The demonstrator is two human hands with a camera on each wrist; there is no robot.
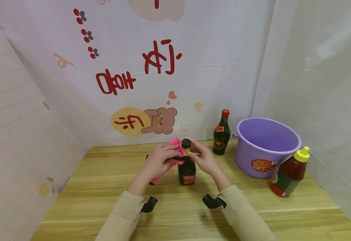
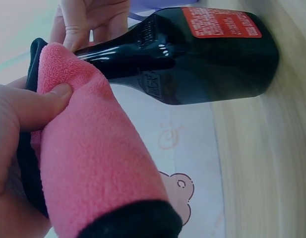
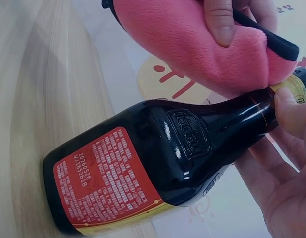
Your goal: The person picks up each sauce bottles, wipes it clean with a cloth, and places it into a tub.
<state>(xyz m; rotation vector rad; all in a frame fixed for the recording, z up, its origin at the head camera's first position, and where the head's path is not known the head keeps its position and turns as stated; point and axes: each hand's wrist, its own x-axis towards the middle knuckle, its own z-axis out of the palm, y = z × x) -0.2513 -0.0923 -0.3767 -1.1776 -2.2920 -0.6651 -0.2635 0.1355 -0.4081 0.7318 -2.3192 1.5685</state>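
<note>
A dark glass sauce bottle (image 1: 187, 172) with a black cap, yellow neck band and red label stands upright on the wooden table (image 1: 109, 187). My left hand (image 1: 158, 160) grips a folded pink cloth (image 2: 98, 144) with black edging, thumb on top. In the right wrist view the cloth touches the bottle's neck just below the cap. My right hand (image 1: 207, 160) pinches the neck from the other side, its thumb on the yellow band (image 3: 291, 84). Part of the neck is hidden behind the cloth and fingers.
Behind and to the right stands another dark bottle (image 1: 220, 137) with a red cap. Beside it is a purple bucket (image 1: 244, 157), and a red sauce bottle (image 1: 290, 174) with a yellow cap stands by the bucket's front right. A printed white curtain (image 1: 211, 73) hangs behind the table.
</note>
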